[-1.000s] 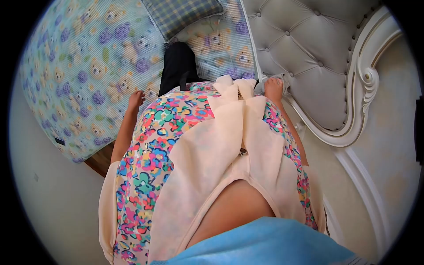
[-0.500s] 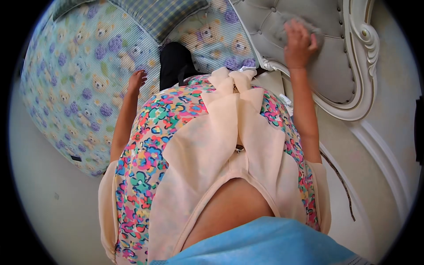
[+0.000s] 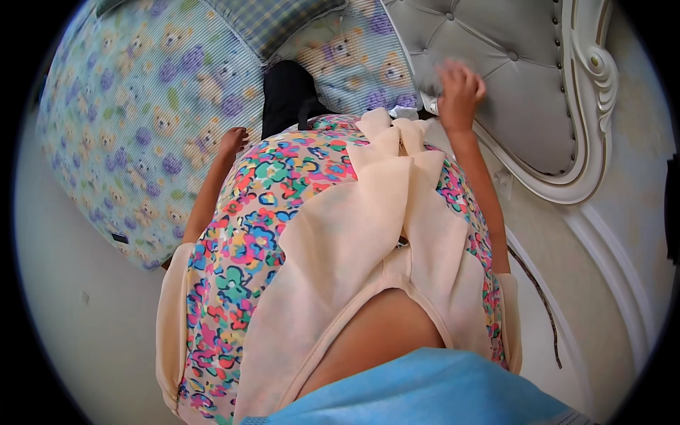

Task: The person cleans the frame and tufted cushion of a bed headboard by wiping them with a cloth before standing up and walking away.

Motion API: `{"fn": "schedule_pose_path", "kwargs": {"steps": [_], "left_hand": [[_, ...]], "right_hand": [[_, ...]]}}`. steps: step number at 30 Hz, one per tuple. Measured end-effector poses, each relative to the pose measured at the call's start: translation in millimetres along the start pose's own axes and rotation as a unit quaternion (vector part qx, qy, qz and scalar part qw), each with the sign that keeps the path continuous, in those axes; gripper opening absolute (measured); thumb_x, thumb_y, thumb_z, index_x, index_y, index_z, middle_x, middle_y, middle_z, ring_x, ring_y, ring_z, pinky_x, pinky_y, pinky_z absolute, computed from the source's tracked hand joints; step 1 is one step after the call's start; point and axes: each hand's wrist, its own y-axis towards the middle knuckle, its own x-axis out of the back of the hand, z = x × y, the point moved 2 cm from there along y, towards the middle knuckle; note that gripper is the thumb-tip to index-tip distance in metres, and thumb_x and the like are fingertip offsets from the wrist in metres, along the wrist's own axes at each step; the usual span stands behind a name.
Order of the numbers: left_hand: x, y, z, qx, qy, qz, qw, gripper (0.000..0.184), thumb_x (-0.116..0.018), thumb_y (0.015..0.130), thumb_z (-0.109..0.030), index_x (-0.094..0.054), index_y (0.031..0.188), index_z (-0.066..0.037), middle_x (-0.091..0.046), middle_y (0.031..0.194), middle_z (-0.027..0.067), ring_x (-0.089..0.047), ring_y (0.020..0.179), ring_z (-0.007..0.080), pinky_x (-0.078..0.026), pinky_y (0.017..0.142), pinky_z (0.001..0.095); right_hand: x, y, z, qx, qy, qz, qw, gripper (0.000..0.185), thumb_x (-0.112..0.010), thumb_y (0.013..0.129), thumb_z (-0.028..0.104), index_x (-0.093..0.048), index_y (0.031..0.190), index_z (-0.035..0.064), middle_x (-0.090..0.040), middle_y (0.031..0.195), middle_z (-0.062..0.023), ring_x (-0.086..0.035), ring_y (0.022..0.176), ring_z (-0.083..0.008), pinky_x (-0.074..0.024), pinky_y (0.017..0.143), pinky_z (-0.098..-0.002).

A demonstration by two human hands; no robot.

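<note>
My right hand (image 3: 460, 98) is in front of the grey tufted headboard (image 3: 524, 106), near its lower left edge. Its fingers are bent and blurred by motion. The grey cloth seen under it earlier hardly stands out now against the grey padding, and no cloth lies left behind on the headboard. My left hand (image 3: 233, 139) hangs beside the bed cover (image 3: 152, 134), fingers loosely bent and slightly apart, holding nothing I can see. The cover has bears and purple flowers on it.
A plaid pillow (image 3: 276, 21) lies at the top of the bed. Near the middle is a black shape (image 3: 289, 99), perhaps a trouser leg. White carved trim (image 3: 598, 71) borders the headboard. A thin dark cord or stick (image 3: 540, 297) is at the lower right.
My right hand has moved down and left across the headboard, and the grey cloth is gone from its former spot. My left hand has shifted slightly right and down in view.
</note>
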Motion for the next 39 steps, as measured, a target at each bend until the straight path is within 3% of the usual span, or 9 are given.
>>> {"fn": "schedule_pose_path", "kwargs": {"steps": [5,11,18,23,27,28,33,37,39], "left_hand": [[-10.1,-11.5,-54.5,-0.052,-0.074,0.010,0.996,0.034,-0.053,0.098,-0.026,-0.067,0.122,-0.008,-0.073,0.106,0.0046,-0.068,0.084,0.0157,-0.051,0.070,0.0317],[-7.8,-31.1,-79.3,-0.056,-0.082,-0.010,0.995,0.040,-0.055,0.099,-0.029,-0.062,0.134,-0.010,-0.072,0.116,0.0027,-0.067,0.095,0.0156,-0.052,0.078,0.0307],[-2.8,-37.4,-12.0,-0.009,-0.027,-0.008,1.000,0.036,-0.053,0.097,-0.028,-0.066,0.123,-0.008,-0.072,0.106,0.0050,-0.066,0.081,0.0154,-0.050,0.070,0.0328],[-1.1,-26.3,-10.2,0.008,0.068,-0.031,0.997,0.034,-0.054,0.097,-0.028,-0.066,0.122,-0.008,-0.072,0.103,0.0037,-0.064,0.078,0.0142,-0.050,0.069,0.0316],[-5.3,-9.4,-32.0,-0.056,-0.068,0.011,0.996,0.034,-0.053,0.098,-0.027,-0.066,0.124,-0.008,-0.072,0.107,0.0040,-0.066,0.081,0.0141,-0.050,0.070,0.0306],[-7.4,-15.8,-46.4,-0.058,-0.085,0.017,0.995,0.035,-0.053,0.098,-0.027,-0.065,0.125,-0.008,-0.072,0.107,0.0037,-0.066,0.082,0.0142,-0.050,0.069,0.0305],[-19.1,-38.9,-82.0,-0.074,-0.111,-0.002,0.991,0.038,-0.052,0.097,-0.025,-0.063,0.128,-0.006,-0.072,0.107,0.0043,-0.066,0.081,0.0147,-0.051,0.067,0.0303],[-9.6,-12.8,-29.3,-0.040,-0.129,0.031,0.990,0.039,-0.055,0.095,-0.025,-0.063,0.129,-0.005,-0.072,0.104,0.0042,-0.066,0.079,0.0150,-0.050,0.065,0.0309],[-6.7,-21.2,-16.5,-0.027,-0.107,0.013,0.994,0.039,-0.056,0.095,-0.026,-0.064,0.128,-0.006,-0.072,0.103,0.0041,-0.067,0.080,0.0151,-0.050,0.065,0.0305]], "right_hand": [[21.6,92.3,-14.2,-0.003,-0.096,-0.157,0.983,0.068,-0.072,0.069,0.001,-0.065,0.130,0.0288,-0.056,0.142,0.0065,-0.046,0.135,-0.0174,-0.0246,0.114,-0.0509],[-115.1,-2.4,-35.5,0.073,-0.113,0.014,0.991,0.025,-0.055,0.095,0.016,-0.071,0.115,0.0171,-0.065,0.129,0.0028,-0.051,0.132,-0.0135,-0.0365,0.109,-0.0417],[-63.4,-13.5,-6.2,0.033,-0.022,0.134,0.990,0.025,-0.064,0.087,0.011,-0.070,0.110,0.0171,-0.065,0.127,0.0028,-0.052,0.127,-0.0168,-0.0341,0.109,-0.0497],[86.2,85.7,4.5,-0.002,-0.036,-0.155,0.987,0.055,-0.064,0.068,0.003,-0.069,0.117,0.0272,-0.060,0.132,0.0088,-0.048,0.129,-0.0181,-0.0305,0.108,-0.0523],[75.9,113.4,-34.9,-0.062,-0.088,-0.239,0.965,0.062,-0.066,0.067,0.007,-0.067,0.123,0.0344,-0.057,0.136,0.0136,-0.046,0.132,-0.0157,-0.0296,0.108,-0.0531],[59.6,107.8,-30.1,-0.043,-0.240,-0.177,0.954,0.057,-0.066,0.072,0.008,-0.067,0.123,0.0319,-0.058,0.135,0.0119,-0.044,0.133,-0.0136,-0.0301,0.108,-0.0538],[-94.9,38.2,-23.6,0.038,-0.013,-0.038,0.998,0.032,-0.066,0.079,0.006,-0.072,0.107,0.0192,-0.066,0.120,0.0027,-0.056,0.121,-0.0157,-0.0342,0.105,-0.0498],[-68.3,22.5,-6.6,0.007,0.091,0.073,0.993,0.033,-0.064,0.075,0.001,-0.071,0.102,0.0182,-0.067,0.116,0.0019,-0.057,0.120,-0.0196,-0.0320,0.107,-0.0502],[-20.3,43.9,-1.7,0.017,0.057,0.004,0.998,0.039,-0.063,0.073,0.001,-0.072,0.105,0.0215,-0.066,0.119,0.0052,-0.055,0.122,-0.0195,-0.0307,0.107,-0.0502]]}}
